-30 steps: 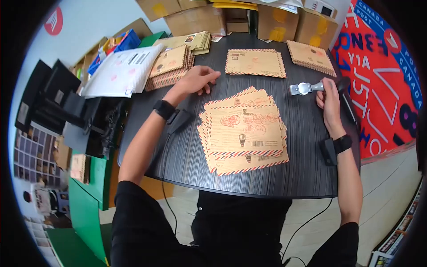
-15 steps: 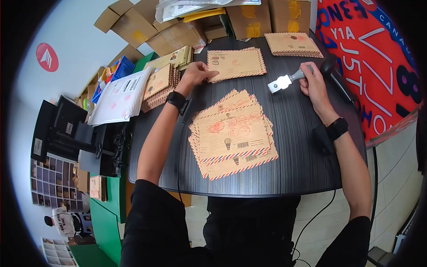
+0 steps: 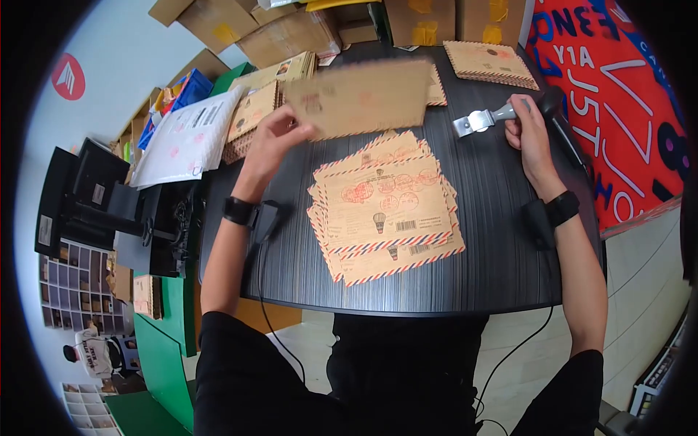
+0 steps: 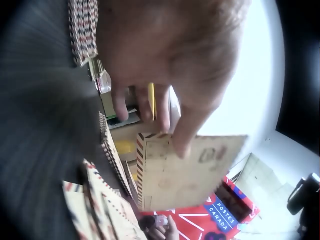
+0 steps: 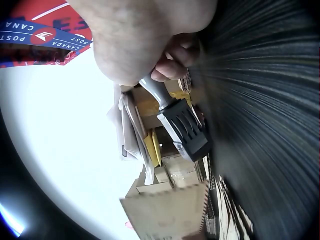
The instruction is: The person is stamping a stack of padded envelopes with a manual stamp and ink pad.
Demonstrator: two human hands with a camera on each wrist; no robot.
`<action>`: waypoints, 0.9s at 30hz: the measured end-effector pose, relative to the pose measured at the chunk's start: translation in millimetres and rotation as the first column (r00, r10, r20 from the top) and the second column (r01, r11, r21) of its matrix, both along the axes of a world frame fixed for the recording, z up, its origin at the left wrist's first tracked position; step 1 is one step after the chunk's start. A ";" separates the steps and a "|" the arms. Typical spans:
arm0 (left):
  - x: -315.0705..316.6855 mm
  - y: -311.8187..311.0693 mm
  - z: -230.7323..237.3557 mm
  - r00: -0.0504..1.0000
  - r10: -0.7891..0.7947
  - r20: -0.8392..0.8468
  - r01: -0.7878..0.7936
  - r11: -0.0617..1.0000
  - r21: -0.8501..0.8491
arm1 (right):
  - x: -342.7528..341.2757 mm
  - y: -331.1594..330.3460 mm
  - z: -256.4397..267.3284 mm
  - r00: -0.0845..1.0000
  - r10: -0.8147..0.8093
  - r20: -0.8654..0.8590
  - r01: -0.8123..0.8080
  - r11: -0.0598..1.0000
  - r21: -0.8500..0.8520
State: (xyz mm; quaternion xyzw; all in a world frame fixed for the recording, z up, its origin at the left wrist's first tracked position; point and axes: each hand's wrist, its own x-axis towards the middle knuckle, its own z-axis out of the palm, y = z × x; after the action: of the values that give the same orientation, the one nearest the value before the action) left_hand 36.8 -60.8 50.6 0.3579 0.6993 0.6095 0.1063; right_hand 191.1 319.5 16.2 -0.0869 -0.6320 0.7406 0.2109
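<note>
My left hand point(image 3: 270, 142) pinches one edge of a brown airmail envelope point(image 3: 367, 98), thumb on its face and fingers behind. The envelope is tilted up, blurred in the head view, above the back edge of a fanned pile of envelopes point(image 3: 385, 211) with striped borders and red postmarks. In the left wrist view the envelope point(image 4: 175, 185) hangs from the fingertips. My right hand point(image 3: 531, 131) grips a grey-handled tool point(image 3: 483, 122) with a flat metal head, held at the table's right side; its underside shows dark slots in the right wrist view.
Another envelope point(image 3: 437, 89) lies behind the lifted one. Envelope stacks stand at back right point(image 3: 491, 64) and left point(image 3: 251, 116), beside a white parcel point(image 3: 185, 138). Cardboard boxes point(image 3: 291, 40) line the back. A black handheld device point(image 3: 567, 127) is beside the right hand. Cables hang from both wrists.
My left hand reached right to the envelopes at the back, took hold of one, and drew it up and toward me. My right hand still holds the grey-handled tool.
</note>
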 end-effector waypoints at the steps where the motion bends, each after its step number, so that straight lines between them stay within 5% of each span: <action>1: 4.8 -5.9 -2.8 0.989 -0.084 -0.121 0.087 0.996 0.021 | -0.6 0.5 0.4 1.000 0.006 -0.009 -0.006 1.000 0.006; 3: 6.0 -16.0 -2.6 0.960 -0.146 -0.240 0.162 0.986 0.050 | -3.0 2.0 0.5 1.000 0.003 -0.003 -0.003 1.000 0.024; 6: 2.1 -32.0 2.1 0.869 -0.494 -0.002 0.491 0.864 -0.115 | -3.6 -1.2 -0.1 1.000 0.001 0.010 -0.002 0.999 0.054; 10: 6.8 -31.4 -1.0 0.787 -0.583 0.202 0.615 0.769 -0.176 | 0.2 -6.4 3.0 0.999 -0.027 0.034 0.024 0.996 0.083; 14: 6.4 -27.4 -10.4 0.797 -0.587 0.145 0.602 0.793 -0.096 | 1.3 -8.3 9.8 1.000 0.014 -0.017 -0.013 0.997 0.075; 18: 4.3 -25.1 -25.3 0.870 -0.484 0.090 0.492 0.858 -0.146 | 7.8 -40.6 47.3 0.983 -0.115 -0.145 0.148 0.960 0.239; 20: 2.6 -26.2 -27.2 0.887 -0.450 0.101 0.461 0.875 -0.150 | 21.4 -71.1 84.9 0.955 -0.094 -0.281 0.245 0.785 0.570; 21: 1.7 -26.3 -27.7 0.896 -0.429 0.117 0.444 0.879 -0.176 | 24.2 -87.6 102.4 0.957 -0.092 -0.275 0.240 0.783 0.573; 23: 2.0 -25.0 -31.0 0.898 -0.417 0.140 0.438 0.876 -0.200 | 32.2 -119.6 128.9 0.849 0.150 -0.507 0.477 0.198 0.856; 27: 1.2 -24.4 -31.7 0.912 -0.400 0.093 0.410 0.882 -0.233 | 37.7 -167.9 135.6 0.917 0.041 -0.397 0.383 0.186 0.905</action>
State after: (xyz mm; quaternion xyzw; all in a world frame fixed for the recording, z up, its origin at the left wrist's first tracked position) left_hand 38.1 -85.2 19.0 0.4672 0.6771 0.4893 0.2896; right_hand 228.8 151.5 151.8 0.1202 -0.8942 0.1502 0.4042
